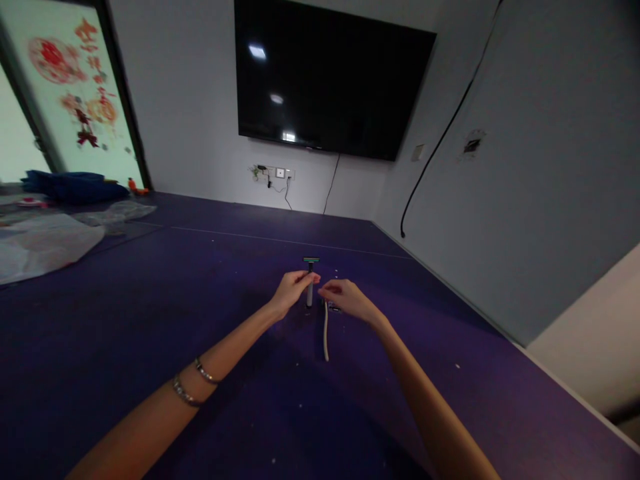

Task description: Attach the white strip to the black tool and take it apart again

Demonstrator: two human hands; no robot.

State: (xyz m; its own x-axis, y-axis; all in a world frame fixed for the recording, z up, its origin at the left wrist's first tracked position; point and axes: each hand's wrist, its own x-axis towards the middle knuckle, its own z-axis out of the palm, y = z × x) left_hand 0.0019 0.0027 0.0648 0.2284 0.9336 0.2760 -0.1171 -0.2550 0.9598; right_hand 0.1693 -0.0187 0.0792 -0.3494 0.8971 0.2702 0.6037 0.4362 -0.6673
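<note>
Between the thumb and fingers of my left hand (291, 293) a razor (310, 293) stands upright, its wide head with a green strip at the top and its grey handle below. My right hand (349, 300) is closed in a pinch just to the right of it. From the right fingertips a thin, slightly curved off-white strip (326, 333) runs down; its upper end is hidden by the fingers. Beneath the right hand a small dark object with light marks (335, 308) shows only partly, and its kind is unclear. Two bracelets (187, 392) circle my left forearm.
The purple surface (225, 320) carries small white specks. Clear plastic sheeting (50, 243) and dark blue cloth (75, 187) lie at the left. A large television (335, 73) hangs above wall sockets (280, 173). A black cable (445, 133) hangs along the right wall.
</note>
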